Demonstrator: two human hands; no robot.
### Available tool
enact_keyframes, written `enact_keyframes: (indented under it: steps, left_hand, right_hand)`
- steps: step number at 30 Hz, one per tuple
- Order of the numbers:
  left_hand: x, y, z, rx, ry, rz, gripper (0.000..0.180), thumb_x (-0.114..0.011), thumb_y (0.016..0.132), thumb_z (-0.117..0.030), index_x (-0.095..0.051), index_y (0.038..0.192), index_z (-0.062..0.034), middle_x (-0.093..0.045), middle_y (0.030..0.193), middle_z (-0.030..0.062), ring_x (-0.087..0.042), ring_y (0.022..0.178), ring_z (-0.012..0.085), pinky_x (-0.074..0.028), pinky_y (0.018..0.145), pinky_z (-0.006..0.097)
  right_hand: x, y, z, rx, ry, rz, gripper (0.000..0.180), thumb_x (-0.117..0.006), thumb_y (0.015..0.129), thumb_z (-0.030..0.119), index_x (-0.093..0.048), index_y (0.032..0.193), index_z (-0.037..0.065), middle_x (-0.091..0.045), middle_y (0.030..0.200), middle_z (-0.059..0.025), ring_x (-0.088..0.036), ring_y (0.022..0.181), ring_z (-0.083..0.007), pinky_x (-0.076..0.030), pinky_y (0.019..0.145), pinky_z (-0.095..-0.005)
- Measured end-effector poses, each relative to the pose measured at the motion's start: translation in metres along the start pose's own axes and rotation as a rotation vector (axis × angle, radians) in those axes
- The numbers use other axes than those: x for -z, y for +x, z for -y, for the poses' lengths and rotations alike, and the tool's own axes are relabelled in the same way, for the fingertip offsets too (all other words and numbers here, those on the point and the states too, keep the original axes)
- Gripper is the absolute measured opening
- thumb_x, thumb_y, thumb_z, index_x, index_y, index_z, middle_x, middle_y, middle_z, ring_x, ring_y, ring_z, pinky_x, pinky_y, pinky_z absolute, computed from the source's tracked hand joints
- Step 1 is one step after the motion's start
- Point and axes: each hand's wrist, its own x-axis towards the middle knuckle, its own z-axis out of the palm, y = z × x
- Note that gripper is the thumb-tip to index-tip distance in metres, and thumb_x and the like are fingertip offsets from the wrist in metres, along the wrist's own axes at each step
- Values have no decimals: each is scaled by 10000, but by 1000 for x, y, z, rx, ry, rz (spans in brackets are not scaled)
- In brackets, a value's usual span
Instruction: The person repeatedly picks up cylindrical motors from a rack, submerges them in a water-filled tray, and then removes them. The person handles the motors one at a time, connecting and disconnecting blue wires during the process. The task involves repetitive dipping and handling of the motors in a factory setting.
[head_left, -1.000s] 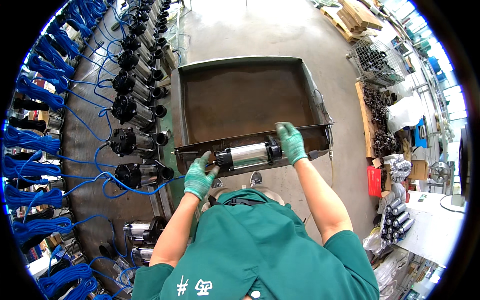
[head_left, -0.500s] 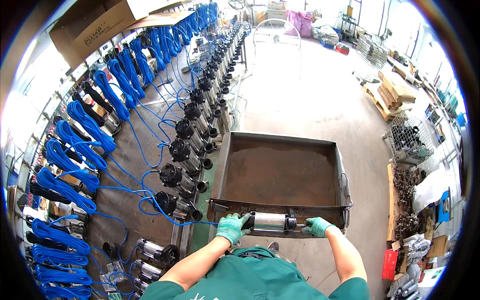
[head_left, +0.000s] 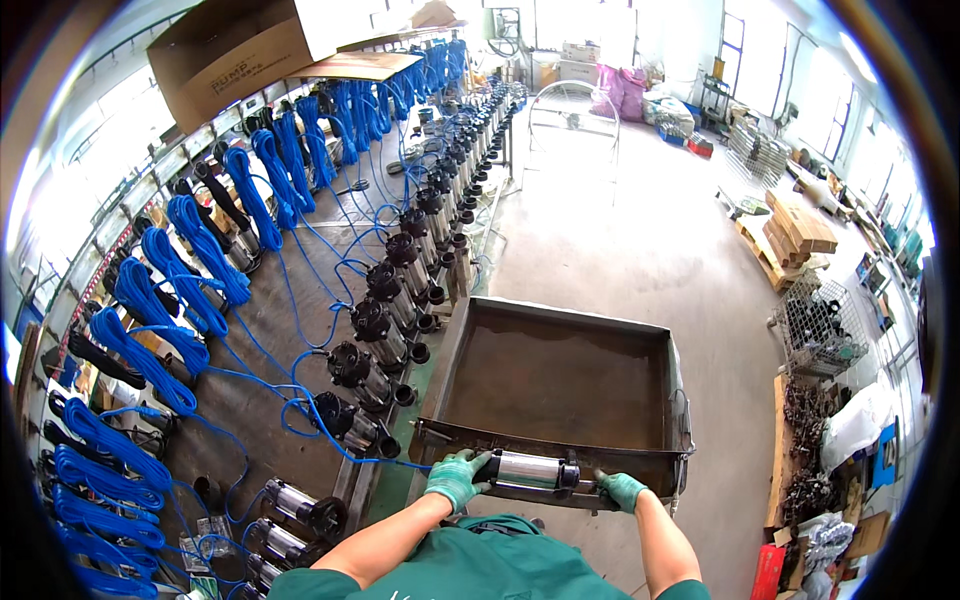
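Cylinder of smooth, shiny metal [head_left: 532, 471], gripped at its black end [head_left: 492, 468] by green-gloved left hand [head_left: 457, 480], with right hand [head_left: 622, 490] at slim opposite shaft [head_left: 586, 485], grip unclear.

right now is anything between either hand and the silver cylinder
Nothing visible is. The left hand is at the silver cylinder's left end, the right hand by its right end. The blue cable comes in from the left, outside that space.
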Motion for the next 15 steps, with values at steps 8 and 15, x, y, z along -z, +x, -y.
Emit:
enact_keyframes:
  steps: [8, 15]
  left_hand:
    - [-9, 2, 8, -3, -38, -18, 786, -794, 863, -492, -487, 1573, -351, -481, 1608, 131, -534, 1385, 402, -465, 1117, 560]
    - [8, -7, 0, 10, -57, 39, 766, -767, 893, -483, -483, 1583, -312, -467, 1617, 135, -510, 1418, 388, -436, 1134, 557]
  right_hand:
    - [-22, -5, -24, 405, 559, 98, 230, -617, 1039, 38, -641, 1263, 84, -643, 902, -60, -631, 771, -197, -550, 659, -344]
    - [-9, -12, -8, 172, 595, 226, 258, -615, 1025, 191, -651, 1266, 106, -649, 885, -55, -605, 702, -175, -549, 680, -361]
